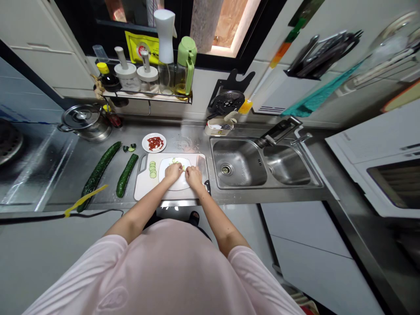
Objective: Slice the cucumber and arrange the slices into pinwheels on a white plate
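Observation:
My left hand (174,172) and my right hand (194,177) are close together over a white plate (179,185). Fingers of both are closed around small pale-green cucumber slices, partly hidden by the fingertips. More cucumber slices (174,161) lie toward the plate's far side. Beneath the plate is a pale cutting board (144,188), with a short row of overlapping cucumber rounds (152,169) on its left part. A knife (207,187) with a black handle rests along the board's right edge, beside my right hand.
Left of the board lie a shorter cucumber (127,176), a long cucumber (100,170) and cucumber ends (131,148). A plate of red pieces (154,142) sits behind. A double sink (241,164) is at right, a lidded pot (85,122) at left, a bottle rack (147,95) above.

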A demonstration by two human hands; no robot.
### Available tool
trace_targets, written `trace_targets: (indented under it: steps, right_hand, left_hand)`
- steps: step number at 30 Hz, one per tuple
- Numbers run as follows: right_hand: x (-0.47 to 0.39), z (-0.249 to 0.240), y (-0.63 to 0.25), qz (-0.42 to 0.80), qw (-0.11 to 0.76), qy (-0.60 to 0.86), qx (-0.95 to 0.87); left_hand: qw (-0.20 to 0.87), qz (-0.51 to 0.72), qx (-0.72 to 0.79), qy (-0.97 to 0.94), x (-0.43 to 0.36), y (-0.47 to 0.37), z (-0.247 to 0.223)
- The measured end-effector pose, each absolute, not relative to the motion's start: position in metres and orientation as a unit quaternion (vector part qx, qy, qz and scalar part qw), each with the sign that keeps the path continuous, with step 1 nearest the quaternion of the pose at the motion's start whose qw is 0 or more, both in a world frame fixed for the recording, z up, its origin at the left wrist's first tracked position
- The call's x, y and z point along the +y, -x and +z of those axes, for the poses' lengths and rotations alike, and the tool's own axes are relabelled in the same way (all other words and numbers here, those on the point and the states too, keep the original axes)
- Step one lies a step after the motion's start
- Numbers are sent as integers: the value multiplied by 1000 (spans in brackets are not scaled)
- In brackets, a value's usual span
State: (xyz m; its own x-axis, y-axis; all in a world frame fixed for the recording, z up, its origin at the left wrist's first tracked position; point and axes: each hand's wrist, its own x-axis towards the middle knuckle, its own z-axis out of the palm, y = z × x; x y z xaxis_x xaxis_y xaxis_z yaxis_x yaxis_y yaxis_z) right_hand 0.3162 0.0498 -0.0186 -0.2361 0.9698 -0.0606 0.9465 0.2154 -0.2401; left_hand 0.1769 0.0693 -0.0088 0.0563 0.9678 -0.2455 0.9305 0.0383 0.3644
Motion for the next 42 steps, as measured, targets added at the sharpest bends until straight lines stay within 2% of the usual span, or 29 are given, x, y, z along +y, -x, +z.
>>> trace_targets:
  steps: [12,42]
  right_hand:
    - [43,-18,-305,94,46,659,-745]
    - [35,-17,-306,92,36,662,-743]
  left_hand:
    - [224,44,693,-684,69,-179,-5]
    - [228,31,697,-679,72,-184,0]
